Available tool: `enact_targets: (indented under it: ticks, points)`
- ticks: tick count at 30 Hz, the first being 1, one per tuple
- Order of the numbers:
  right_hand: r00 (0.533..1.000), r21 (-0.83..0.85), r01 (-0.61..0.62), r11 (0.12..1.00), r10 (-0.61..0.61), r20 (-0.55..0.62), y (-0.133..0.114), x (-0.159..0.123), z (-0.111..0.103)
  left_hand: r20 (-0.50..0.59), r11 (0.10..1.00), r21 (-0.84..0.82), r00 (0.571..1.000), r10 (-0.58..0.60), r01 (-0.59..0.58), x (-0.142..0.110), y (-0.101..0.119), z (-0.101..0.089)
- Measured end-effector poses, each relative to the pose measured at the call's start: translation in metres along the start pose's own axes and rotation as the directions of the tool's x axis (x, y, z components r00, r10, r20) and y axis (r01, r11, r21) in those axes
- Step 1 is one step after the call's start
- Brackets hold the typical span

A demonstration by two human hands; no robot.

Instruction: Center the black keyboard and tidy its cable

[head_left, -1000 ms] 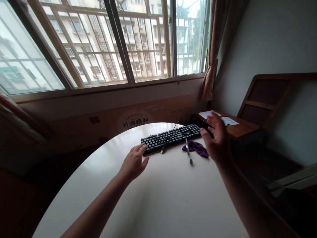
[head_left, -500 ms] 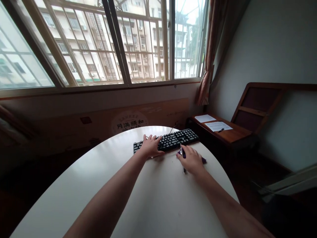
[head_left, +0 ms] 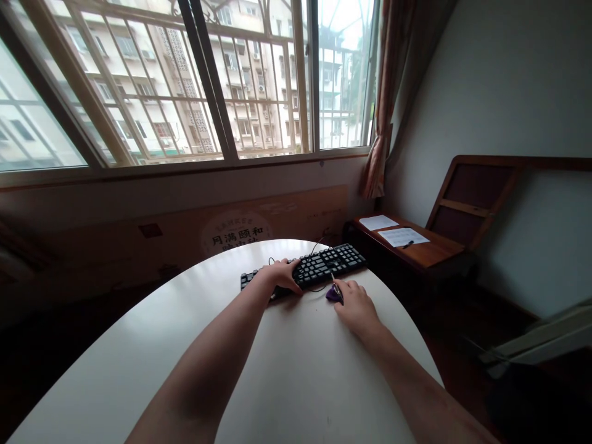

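Note:
A black keyboard with pale-looking keys lies aslant near the far edge of the white round table. Across its left part rests my left hand, thumb at the near edge and the other fingers bent over toward the far side, gripping it. My right hand is closed around a slim, shiny metal tool whose tip points at the keyboard's front edge; its exact kind is unclear. A purple cloth lies by those fingertips, partly hidden by the hand. A thin dark cable shows between the hands.
To the right stands a low wooden table with paper sheets and a dark pen. Behind the round table a large printed cardboard panel leans below the barred window. A curtain hangs at the right.
My left hand has gone from spread fingers to curling over the keyboard. My right hand has turned the metal tool, so its lower end no longer shows. The view has shifted slightly.

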State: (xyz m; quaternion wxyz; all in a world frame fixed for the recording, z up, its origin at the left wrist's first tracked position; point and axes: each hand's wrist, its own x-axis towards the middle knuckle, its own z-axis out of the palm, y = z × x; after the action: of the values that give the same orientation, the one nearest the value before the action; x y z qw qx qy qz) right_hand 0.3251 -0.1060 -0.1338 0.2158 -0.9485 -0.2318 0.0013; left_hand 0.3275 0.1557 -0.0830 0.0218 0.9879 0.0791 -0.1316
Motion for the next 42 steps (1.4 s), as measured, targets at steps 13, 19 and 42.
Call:
enact_targets:
  ticks: [13, 19, 42]
  points:
    - [0.996, -0.067, -0.004, 0.998, 0.01, 0.085, 0.008, -0.002, -0.006, 0.007, 0.993, -0.049, 0.994, -0.111, 0.111, -0.051, -0.057, 0.017]
    - [0.987, -0.073, 0.115, 0.991, -0.106, 0.119, -0.008, -0.022, 0.002, 0.017, 0.959, -0.08, 0.963, -0.27, 0.27, -0.138, -0.118, 0.036]
    - [0.47, 0.197, 0.848, 0.491, -0.871, 0.145, -0.253, -0.056, 0.092, -0.045, 0.554, -0.248, 0.561, -0.826, 0.795, -0.311, -0.185, 0.084]
